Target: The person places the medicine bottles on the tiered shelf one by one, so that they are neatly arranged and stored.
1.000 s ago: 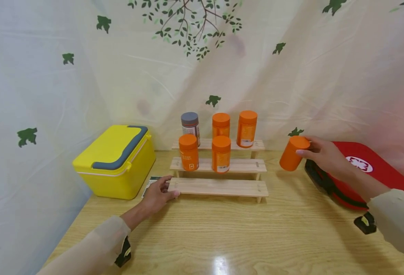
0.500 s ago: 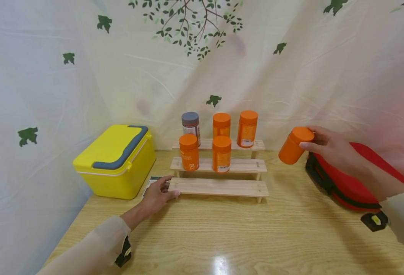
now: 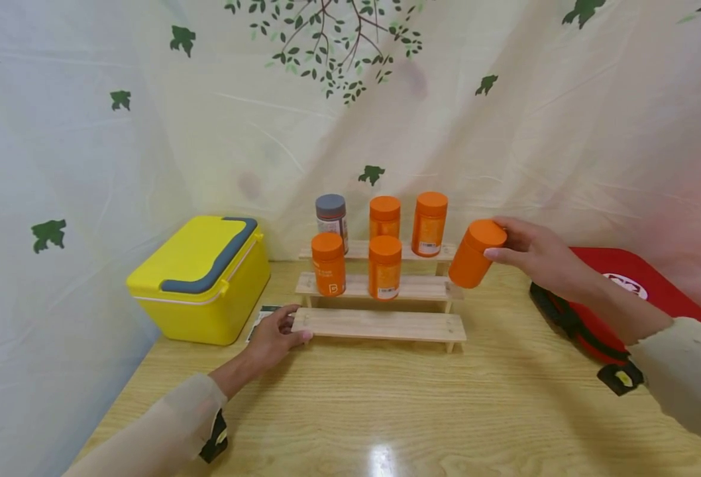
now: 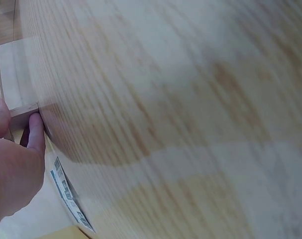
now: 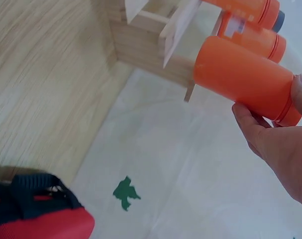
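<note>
My right hand (image 3: 538, 258) grips an orange bottle (image 3: 476, 255) near its lid, tilted and raised beside the right end of a three-step wooden rack (image 3: 380, 323). In the right wrist view the same orange bottle (image 5: 245, 77) overlaps the rack's upper steps. My left hand (image 3: 273, 339) holds the left end of the lowest step, thumb in front; the left wrist view shows its fingers at a wooden leg (image 4: 24, 112). On the top step stand a grey-lidded bottle (image 3: 330, 218) and two orange ones; the middle step carries two orange bottles (image 3: 384, 268). The lowest step is bare.
A yellow box (image 3: 201, 281) with a grey handle stands at the left. On the right lies a red bag (image 3: 643, 291) with black trim, partly behind my right arm. A printed card (image 3: 261, 321) lies by my left hand. A patterned cloth hangs behind the table.
My right hand has carried the orange bottle up and then left, from near the red bag to the rack's right end. The left hand has stayed at the lowest step.
</note>
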